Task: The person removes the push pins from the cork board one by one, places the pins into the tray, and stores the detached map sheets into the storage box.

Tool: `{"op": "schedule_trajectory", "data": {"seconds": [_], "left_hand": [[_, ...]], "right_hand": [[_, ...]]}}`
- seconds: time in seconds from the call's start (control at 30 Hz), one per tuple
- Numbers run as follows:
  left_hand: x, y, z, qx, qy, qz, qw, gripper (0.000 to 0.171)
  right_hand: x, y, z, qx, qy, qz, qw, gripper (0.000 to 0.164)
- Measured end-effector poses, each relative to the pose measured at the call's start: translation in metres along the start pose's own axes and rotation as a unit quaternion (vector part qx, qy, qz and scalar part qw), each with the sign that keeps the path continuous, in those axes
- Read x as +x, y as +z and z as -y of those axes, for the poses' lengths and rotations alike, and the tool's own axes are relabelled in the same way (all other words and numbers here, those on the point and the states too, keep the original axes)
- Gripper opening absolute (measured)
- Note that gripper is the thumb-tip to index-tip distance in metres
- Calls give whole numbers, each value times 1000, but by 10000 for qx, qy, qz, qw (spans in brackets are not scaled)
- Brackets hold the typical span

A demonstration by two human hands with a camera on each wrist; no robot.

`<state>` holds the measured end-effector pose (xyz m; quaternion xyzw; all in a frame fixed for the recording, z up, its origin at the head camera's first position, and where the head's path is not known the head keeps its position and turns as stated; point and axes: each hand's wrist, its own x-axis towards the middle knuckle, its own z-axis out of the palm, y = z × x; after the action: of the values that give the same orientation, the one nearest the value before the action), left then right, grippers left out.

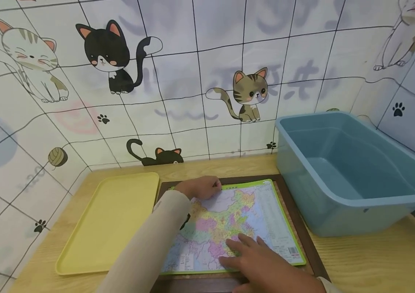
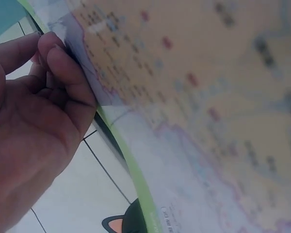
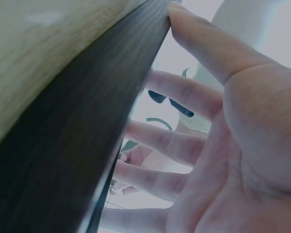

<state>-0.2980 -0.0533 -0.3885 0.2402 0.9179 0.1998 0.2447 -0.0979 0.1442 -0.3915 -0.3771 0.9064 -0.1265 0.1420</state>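
Note:
A printed map sheet [image 1: 207, 224] with a green border lies on a dark-framed board [image 1: 298, 215]. At its far edge my left hand [image 1: 201, 188] bends over the border, fingers curled. In the left wrist view, thumb and fingertips of that hand [image 2: 43, 97] meet right at the border of the map [image 2: 184, 97], pinching there. Low on the sheet, toward the right, my right hand [image 1: 255, 260] rests with fingers spread. The right wrist view shows its palm [image 3: 233, 160] and straight fingers beside the dark frame edge [image 3: 77, 131].
To the left lies a yellow tray [image 1: 119, 219], close against the board. A deep blue-grey tub [image 1: 298, 162] stands on the right of the wooden table [image 1: 375, 256]. Behind rises a tiled wall [image 1: 181, 81] with cat pictures.

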Motion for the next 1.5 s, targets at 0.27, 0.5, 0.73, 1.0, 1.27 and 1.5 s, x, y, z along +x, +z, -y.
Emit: {"op": "schedule_trajectory", "data": {"seconds": [0.27,0.5,0.73,1.0,1.27,1.5], "left_hand": [[-5,-3,5,-382,-84,79,9992,23],[-11,-3,8,-749,-119,201,9969,23],[-15,-4,13,-762,-38,121,9970,20],[-30,-11,26,-859,-51,77,9963,19],[-46,-19,35,-974,-62,-72,9952,21],[-58,-23,44,-1152,-70,-113,9932,20]], "right_hand": [[2,4,-6,99,-170,-56,9998,59],[4,2,0,-55,-89,16,9999,59],[2,2,-1,-54,-4,48,10000,61],[1,2,-3,-12,-54,-27,10000,61],[-1,1,-3,119,-62,-7,9999,62],[-2,1,-3,204,-56,-7,9998,63]]}}
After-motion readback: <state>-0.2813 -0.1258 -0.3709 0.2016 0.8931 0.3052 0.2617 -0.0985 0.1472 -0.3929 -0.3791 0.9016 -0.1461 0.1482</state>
